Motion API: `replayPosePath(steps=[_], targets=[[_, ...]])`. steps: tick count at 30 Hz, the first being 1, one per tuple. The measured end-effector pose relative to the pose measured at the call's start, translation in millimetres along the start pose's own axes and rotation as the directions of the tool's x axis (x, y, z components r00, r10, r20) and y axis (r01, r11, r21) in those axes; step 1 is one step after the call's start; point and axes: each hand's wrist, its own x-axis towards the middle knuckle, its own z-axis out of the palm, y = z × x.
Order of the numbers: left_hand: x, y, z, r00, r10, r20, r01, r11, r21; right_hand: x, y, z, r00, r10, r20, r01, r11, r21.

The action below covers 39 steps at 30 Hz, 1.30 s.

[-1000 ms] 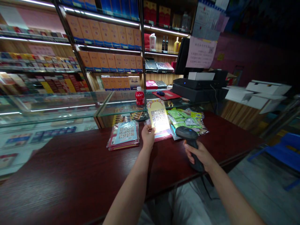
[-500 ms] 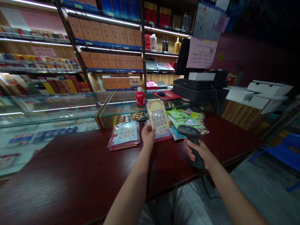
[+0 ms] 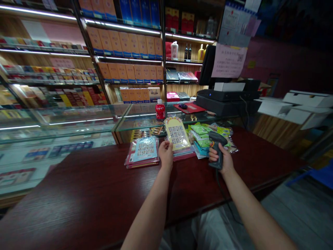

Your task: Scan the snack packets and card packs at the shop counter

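Between the fingers of my left hand (image 3: 165,152) is the lower left edge of a yellow plastic-wrapped card packet (image 3: 177,133), printed with rows of small pictures. It tilts up above a pile of pinkish packets (image 3: 183,152). My right hand (image 3: 223,157) is wrapped round the handle of a dark grey barcode scanner (image 3: 218,139), whose cord hangs down past the table edge. To the left lies a stack of wrapped packets with a light blue one (image 3: 144,149) on top. Green packets (image 3: 201,132) and blue packets (image 3: 201,151) lie behind and beside the scanner.
A red bottle (image 3: 160,109) stands on the glass counter (image 3: 140,119) behind the dark wooden table (image 3: 99,194). At the back right are a black monitor (image 3: 207,66) and a black cash drawer (image 3: 223,102). White boxes (image 3: 307,99) sit farther right, with a blue chair (image 3: 319,178) below.
The scanner has come up and turned in my right hand, its head now pointing more to the left and away. The yellow packet is lower, leaning back over the pile. The view has shifted slightly.
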Motion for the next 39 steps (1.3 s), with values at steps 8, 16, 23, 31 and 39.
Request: replayPosePath(steps=[8,16,23,31,39], targets=[[3.7,6.6,-2.8,0.994,0.094,-0.060,-0.083,0.983,0.164,4.7,2.9,-10.1,0.997,-0.014,-0.075,0.010,0.999,-0.050],[30.6,47.0,-33.4,0.978,0.088,-0.187,0.030,0.833,0.553,6.9,4.8,-16.4,0.996,0.006,-0.090,-0.010,0.999,-0.044],[30.9,68.4,-84.8,0.959,0.138,-0.247,0.111,0.619,0.778,7.5,5.3,-18.5,0.996,0.013,-0.093,-0.017,0.999,-0.046],[11.1,81.1,-95.0,0.951,0.210,-0.228,0.194,0.171,0.966,5.9,4.7,-17.9,0.994,0.015,-0.107,-0.023,0.997,-0.070],[-7.2,69.2,-69.9,0.946,0.163,0.279,-0.284,0.006,0.959,3.5,5.8,-15.2,0.993,0.008,-0.118,-0.017,0.997,-0.081]])
